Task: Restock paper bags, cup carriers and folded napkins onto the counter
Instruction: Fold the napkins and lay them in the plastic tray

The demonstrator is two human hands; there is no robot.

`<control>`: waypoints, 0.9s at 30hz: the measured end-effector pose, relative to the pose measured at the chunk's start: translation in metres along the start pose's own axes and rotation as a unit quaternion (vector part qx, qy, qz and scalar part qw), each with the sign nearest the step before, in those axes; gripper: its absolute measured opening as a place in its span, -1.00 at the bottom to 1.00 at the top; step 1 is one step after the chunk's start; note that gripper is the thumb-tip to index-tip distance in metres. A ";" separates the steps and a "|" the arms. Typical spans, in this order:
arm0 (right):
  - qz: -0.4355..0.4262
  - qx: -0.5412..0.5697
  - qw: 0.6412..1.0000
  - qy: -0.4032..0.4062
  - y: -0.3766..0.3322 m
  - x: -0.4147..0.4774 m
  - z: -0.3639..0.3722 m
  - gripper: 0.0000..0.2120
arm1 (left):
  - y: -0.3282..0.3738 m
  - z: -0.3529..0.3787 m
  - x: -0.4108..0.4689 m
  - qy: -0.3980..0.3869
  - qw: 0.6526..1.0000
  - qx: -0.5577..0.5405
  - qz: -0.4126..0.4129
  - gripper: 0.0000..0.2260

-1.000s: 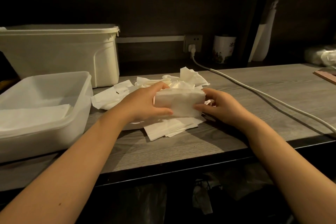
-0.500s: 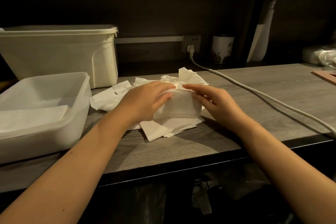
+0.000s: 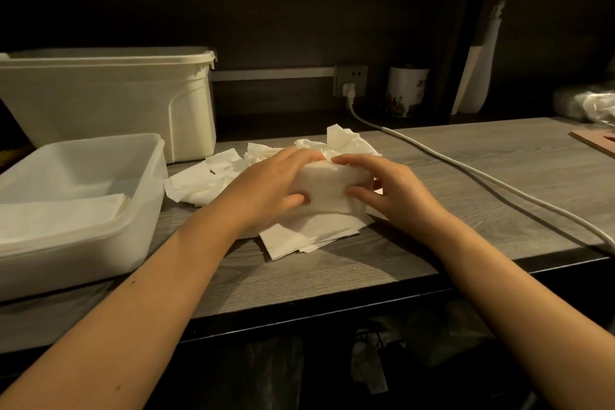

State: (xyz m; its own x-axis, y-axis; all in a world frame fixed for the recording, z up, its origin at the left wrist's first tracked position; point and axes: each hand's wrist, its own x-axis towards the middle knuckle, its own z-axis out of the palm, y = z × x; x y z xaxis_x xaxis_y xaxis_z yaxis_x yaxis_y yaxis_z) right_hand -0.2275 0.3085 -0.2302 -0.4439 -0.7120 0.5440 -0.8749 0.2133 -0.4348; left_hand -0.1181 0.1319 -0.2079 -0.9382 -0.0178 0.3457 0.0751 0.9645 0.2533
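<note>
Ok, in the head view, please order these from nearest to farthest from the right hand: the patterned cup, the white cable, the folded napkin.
1. folded napkin: in the middle, gripped by the right hand itself.
2. white cable: on the counter, just to the hand's right.
3. patterned cup: at the back, below the shelf.

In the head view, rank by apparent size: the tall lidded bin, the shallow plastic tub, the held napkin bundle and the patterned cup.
1. Shallow translucent plastic tub and tall white lidded plastic bin: alike; the tub is nearer, so unranked.
2. Folded white paper napkin bundle.
3. White patterned ceramic cup.
</note>
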 end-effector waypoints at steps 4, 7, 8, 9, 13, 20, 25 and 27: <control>-0.012 0.007 1.000 -0.004 -0.001 0.000 -0.001 -0.56 | 0.000 -0.003 0.000 -0.018 0.999 -0.028 -0.010 -0.51; -0.018 0.016 1.000 -0.009 -0.003 -0.001 -0.002 -0.54 | -0.003 -0.002 0.000 -0.050 0.997 -0.050 -0.034 -0.55; -0.017 0.022 1.000 -0.008 -0.004 -0.001 -0.003 -0.54 | -0.004 -0.002 0.000 -0.054 0.996 -0.065 -0.040 -0.57; -0.014 0.028 1.000 -0.006 -0.005 -0.002 -0.003 -0.55 | -0.005 -0.001 0.000 -0.055 0.995 -0.077 -0.045 -0.58; -0.008 0.035 0.999 0.007 -0.007 -0.002 -0.004 -0.57 | -0.005 -0.001 0.000 -0.072 0.992 -0.092 -0.051 -0.53; -0.001 0.032 0.999 0.009 -0.008 -0.003 -0.004 -0.58 | -0.006 -0.003 0.000 -0.037 0.996 -0.061 -0.048 -0.52; 0.026 0.039 0.999 -0.027 -0.004 -0.002 -0.002 -0.55 | -0.006 -0.004 -0.001 -0.068 0.996 -0.036 -0.051 -0.55; 0.035 0.044 0.998 -0.025 -0.004 -0.001 -0.002 -0.57 | -0.004 -0.004 0.000 -0.063 0.996 -0.037 -0.054 -0.57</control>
State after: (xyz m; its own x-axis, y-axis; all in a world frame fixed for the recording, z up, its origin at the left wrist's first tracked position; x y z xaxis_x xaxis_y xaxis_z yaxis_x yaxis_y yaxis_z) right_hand -0.2237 0.3097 -0.2279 -0.4915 -0.7302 0.4746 -0.8207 0.2062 -0.5328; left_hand -0.1170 0.1268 -0.2059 -0.9766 -0.0834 0.1982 -0.0088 0.9366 0.3504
